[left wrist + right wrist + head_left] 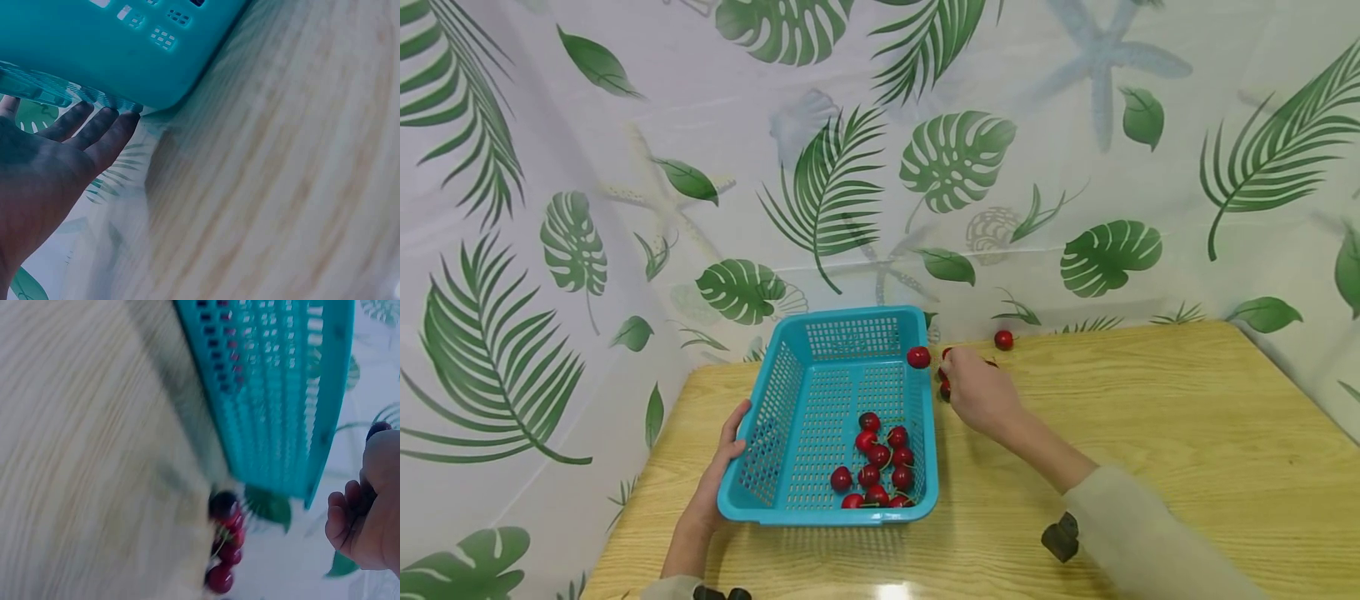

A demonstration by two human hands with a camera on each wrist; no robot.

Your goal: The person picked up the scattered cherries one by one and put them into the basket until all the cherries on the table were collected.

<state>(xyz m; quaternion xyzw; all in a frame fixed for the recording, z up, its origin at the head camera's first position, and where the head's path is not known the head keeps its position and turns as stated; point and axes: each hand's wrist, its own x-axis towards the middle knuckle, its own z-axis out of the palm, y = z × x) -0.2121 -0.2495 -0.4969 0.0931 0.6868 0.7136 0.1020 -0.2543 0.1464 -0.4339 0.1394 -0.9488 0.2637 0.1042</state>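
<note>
A blue plastic basket (pixel 828 517) stands on the wooden table, with several red cherries (pixel 877 455) gathered in its near right part. My left hand (pixel 718 467) is at the basket's left side; in the left wrist view its fingers (pixel 115 134) reach out fairly straight and touch the outer wall. Just right of the basket, my right hand (pixel 981 392) has its fingers curled and pinches a cherry (pixel 918 357), which shows over the right rim. In the right wrist view that cherry (pixel 378 429) is mostly hidden behind the hand. The stem is too small to see clearly.
More cherries (pixel 225 544) lie bunched on the table beside the basket's far right corner, partly covered by my right hand in the head view. A single cherry (pixel 1003 339) lies near the table's back edge. A leaf-printed cloth (pixel 865 167) hangs behind the table (pixel 1150 433).
</note>
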